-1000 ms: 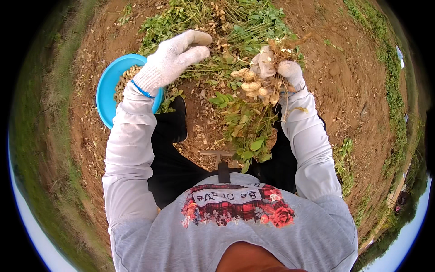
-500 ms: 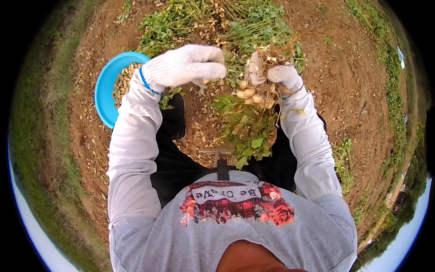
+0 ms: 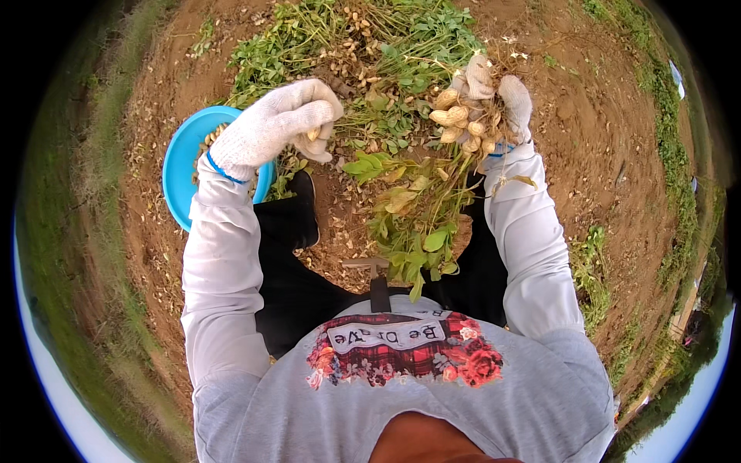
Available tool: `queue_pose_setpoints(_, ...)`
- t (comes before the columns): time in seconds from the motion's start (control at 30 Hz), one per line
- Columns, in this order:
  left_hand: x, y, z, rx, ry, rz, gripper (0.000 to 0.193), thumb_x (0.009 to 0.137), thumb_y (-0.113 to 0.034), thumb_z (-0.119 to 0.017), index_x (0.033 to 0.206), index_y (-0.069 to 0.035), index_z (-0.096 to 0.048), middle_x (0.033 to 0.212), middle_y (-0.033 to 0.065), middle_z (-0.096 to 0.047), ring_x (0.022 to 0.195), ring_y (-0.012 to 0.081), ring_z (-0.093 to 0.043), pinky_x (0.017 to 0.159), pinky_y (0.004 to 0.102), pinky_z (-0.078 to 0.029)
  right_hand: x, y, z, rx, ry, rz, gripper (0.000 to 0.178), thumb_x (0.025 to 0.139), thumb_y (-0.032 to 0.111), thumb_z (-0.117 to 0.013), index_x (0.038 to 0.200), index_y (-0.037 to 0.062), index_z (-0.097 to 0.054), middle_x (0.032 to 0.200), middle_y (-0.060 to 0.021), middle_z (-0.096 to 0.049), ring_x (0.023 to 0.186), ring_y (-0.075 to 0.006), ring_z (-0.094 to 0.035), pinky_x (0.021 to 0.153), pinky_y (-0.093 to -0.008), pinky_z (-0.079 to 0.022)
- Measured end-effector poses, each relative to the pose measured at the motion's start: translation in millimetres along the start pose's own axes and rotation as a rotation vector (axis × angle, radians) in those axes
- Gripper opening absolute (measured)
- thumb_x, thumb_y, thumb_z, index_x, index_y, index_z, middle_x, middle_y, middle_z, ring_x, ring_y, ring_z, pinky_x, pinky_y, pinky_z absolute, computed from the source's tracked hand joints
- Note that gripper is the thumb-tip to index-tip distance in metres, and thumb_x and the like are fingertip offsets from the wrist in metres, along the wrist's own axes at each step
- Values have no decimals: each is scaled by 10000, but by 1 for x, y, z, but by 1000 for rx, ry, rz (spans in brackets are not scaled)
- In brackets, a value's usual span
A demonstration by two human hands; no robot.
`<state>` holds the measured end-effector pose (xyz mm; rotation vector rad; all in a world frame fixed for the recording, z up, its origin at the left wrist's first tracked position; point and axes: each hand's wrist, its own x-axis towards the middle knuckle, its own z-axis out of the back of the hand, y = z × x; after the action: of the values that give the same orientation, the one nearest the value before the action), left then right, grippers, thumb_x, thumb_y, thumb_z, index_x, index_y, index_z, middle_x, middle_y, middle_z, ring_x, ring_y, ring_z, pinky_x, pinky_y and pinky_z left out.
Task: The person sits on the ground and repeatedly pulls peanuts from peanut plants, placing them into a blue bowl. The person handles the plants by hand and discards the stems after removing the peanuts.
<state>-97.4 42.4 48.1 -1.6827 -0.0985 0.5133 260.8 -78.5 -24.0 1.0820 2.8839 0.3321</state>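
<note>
My left hand point(image 3: 282, 119), in a white knitted glove, is closed with its fingers curled around a peanut point(image 3: 312, 133). It is up beside the blue basin point(image 3: 176, 174), partly over its rim, and peanuts show inside. My right hand point(image 3: 498, 96), gloved the same way, grips a peanut plant point(image 3: 413, 224) by its root end. A cluster of pale peanuts point(image 3: 457, 117) hangs from the roots next to my fingers. The plant's leafy stems droop down between my knees, some leaves yellowing.
Ahead lies a heap of pulled peanut plants point(image 3: 432, 35) with loose pods among the leaves. Brown soil point(image 3: 587, 116) surrounds me, littered with bits of shell or dry leaf. My dark shoe point(image 3: 306, 208) stands near the basin. Grass point(image 3: 93, 231) borders the left side.
My left hand has drawn left toward the basin and curled its fingers, now with a peanut showing. My right hand has moved slightly away and right, turning the pod cluster upward into view.
</note>
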Motion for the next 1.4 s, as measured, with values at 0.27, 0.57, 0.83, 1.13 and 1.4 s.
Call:
queue_pose_setpoints(0.27, 42, 7, -81, -192, -156, -189, 499, 1009, -353, -660, 1396, -52, -570, 1099, 28, -639, 891, 68, -632, 769, 227, -546, 23, -55, -21, -619, -485, 641, 431, 970, 228, -677, 1319, -22, -640, 1219, -155, -715, 1125, -272, -684, 1014, -421, -547)
queue_pose_setpoints(0.57, 31, 0, -64, 637, -62, -110, 567, 907, -475, -752, 1228, -26, -621, 1010, 199, -714, 973, 362, -718, 830, 420, -561, 35, -56, -44, -862, -601, 435, 323, 928, 134, -722, 1193, -47, -683, 1121, -159, -756, 1041, -242, -725, 984, -375, -561)
queue_pose_setpoints(0.83, 2, -15, -29, 918, 121, -118, 452, 967, -435, -629, 1156, -28, -587, 921, 228, -682, 885, 409, -689, 745, 465, -529, 40, -63, -42, -965, -670, 46, 505, 837, 67, -784, 1318, 8, -644, 1113, -115, -753, 992, -212, -735, 821, -317, -597)
queue_pose_setpoints(1.13, -72, -8, 53, 647, -237, 129, 320, 938, -337, -706, 1011, -55, -573, 806, 27, -574, 721, 152, -539, 654, 339, -470, 5, -36, -20, -945, -507, 374, 379, 933, 258, -749, 1172, -35, -727, 1146, -163, -754, 1108, -265, -701, 1026, -404, -526)
queue_pose_setpoints(1.4, -52, 43, 98, 1635, -769, 115, 501, 962, -399, -674, 1346, -79, -632, 1141, 117, -746, 1021, 305, -719, 903, 398, -556, 29, -47, -30, -921, -646, 598, 337, 989, 285, -689, 1158, -2, -743, 1141, -107, -753, 1136, -239, -675, 1047, -395, -496)
